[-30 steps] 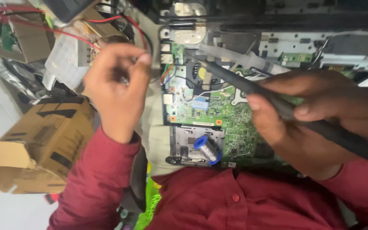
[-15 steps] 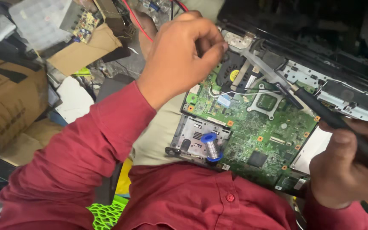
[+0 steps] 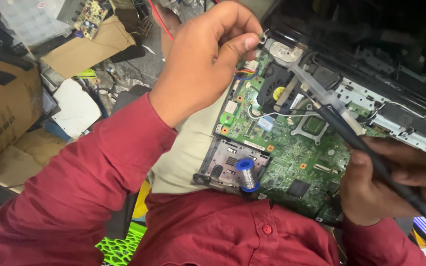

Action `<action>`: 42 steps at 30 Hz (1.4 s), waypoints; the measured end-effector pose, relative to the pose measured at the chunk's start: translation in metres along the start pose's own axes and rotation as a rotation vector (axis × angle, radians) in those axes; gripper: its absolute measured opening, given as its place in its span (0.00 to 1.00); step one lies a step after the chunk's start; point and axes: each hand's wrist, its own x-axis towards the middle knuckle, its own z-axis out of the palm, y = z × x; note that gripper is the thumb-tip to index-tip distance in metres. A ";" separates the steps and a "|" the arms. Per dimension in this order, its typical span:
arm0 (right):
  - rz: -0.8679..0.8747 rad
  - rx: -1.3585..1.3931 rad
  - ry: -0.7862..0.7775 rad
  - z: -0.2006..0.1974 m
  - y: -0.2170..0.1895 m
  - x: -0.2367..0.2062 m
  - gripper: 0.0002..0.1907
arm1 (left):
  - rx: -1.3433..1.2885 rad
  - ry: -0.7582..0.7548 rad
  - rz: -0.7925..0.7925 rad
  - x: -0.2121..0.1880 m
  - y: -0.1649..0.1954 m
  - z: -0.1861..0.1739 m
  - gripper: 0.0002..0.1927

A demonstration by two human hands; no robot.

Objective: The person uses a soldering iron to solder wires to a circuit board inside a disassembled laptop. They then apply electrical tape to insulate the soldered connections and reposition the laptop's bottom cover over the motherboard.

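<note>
Hands in red sleeves work over a green circuit board resting on the person's lap, seen from the head camera looking down. The left hand is raised above the board's upper left corner, thumb and forefinger pinched on a small metal piece; what it is cannot be made out. The right hand, at the board's right edge, is closed around the dark handle of a soldering iron, whose tip points up and left across the board toward a round black fan. A blue spool of solder wire stands near the board's lower left corner. Cardboard boxes and loose clutter lie to the left.
</note>
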 end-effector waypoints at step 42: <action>-0.107 0.191 0.048 0.027 0.018 0.020 0.28 | 0.520 -0.152 0.184 0.000 0.022 -0.021 0.05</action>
